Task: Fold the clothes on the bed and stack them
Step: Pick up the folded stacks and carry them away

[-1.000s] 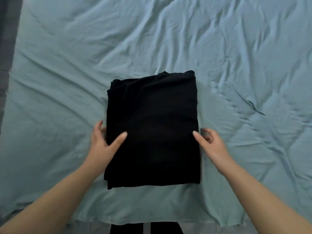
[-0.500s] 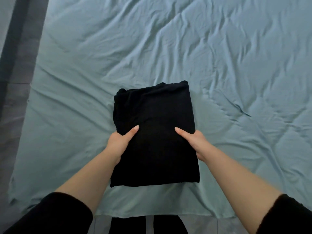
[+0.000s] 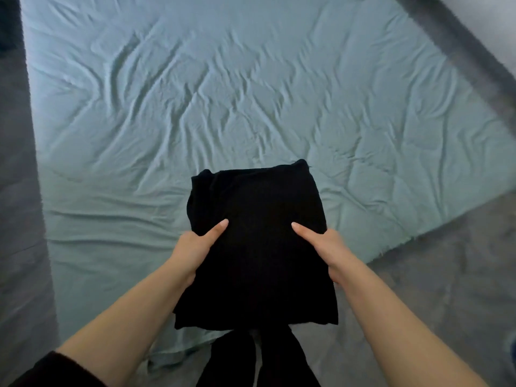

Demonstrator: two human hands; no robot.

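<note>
Both hands, left hand [image 3: 192, 247] and right hand [image 3: 329, 247], grip the folded black garment [image 3: 259, 247] (thumbs on top) above the bed [image 3: 139, 135].

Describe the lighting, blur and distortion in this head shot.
Head view: soft, dim light with no glare; the folded black garment is so dark that its folds barely show; the bed sheet wrinkles look smeared, the corners blurred; wide-angle bending slants the bed's edges; both hands stay fairly sharp.

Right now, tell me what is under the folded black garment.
Under the folded black garment, the teal sheet shows past its far edge and the person's dark legs past its near edge. The fingers of the left hand and right hand are tucked beneath, hidden.
</note>
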